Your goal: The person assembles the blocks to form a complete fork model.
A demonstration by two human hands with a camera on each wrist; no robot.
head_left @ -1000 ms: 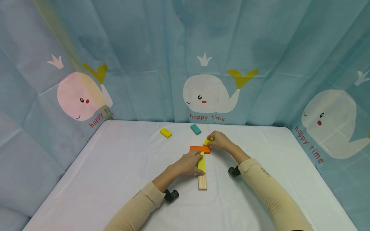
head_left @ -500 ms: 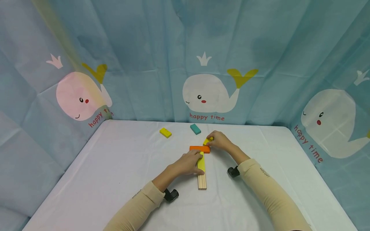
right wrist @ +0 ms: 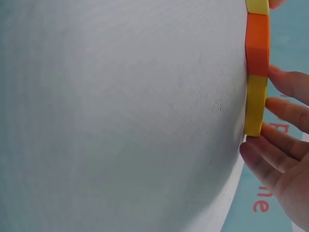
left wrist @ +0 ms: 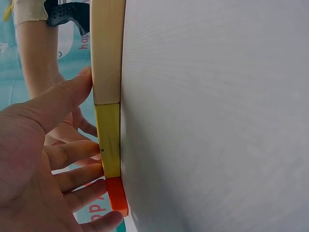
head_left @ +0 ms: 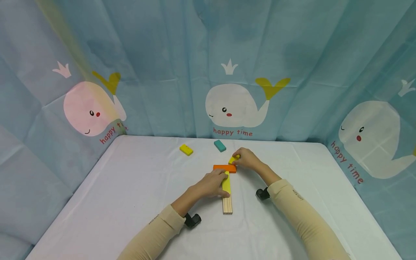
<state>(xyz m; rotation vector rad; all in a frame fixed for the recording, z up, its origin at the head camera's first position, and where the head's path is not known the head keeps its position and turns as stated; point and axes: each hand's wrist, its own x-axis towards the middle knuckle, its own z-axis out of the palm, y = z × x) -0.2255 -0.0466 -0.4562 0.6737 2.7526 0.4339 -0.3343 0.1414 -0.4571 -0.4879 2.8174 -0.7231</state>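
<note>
Orange block [head_left: 225, 168] in the head view: lies on the white cloth [head_left: 136, 202], crosswise to the near yellow block [head_left: 227, 183], which runs from it toward the person and leads to the plain block [head_left: 227, 206].
Hands in the head view: apart from each other; the left hand [head_left: 212, 185] rests along the near yellow block on the orange block's near side, and the right hand [head_left: 247, 159] pinches the angled yellow block [head_left: 232, 160] at the orange block's far right.
Loose pieces in the head view: beyond the orange block lie the teal block [head_left: 220, 146] and, farther left, the loose yellow block [head_left: 186, 150].
Row in the left wrist view: plain, near yellow and orange blocks meet in line; the left hand's fingers are spread, touching, not clamped.
Seam in the right wrist view: the angled yellow block meets the orange block; the thumb is at this joint, the fingers at the far end.
Blocks' handling: probably light, stiff, hardly fragile, perhaps slightly slippery; best taken by opposite ends or sides.
</note>
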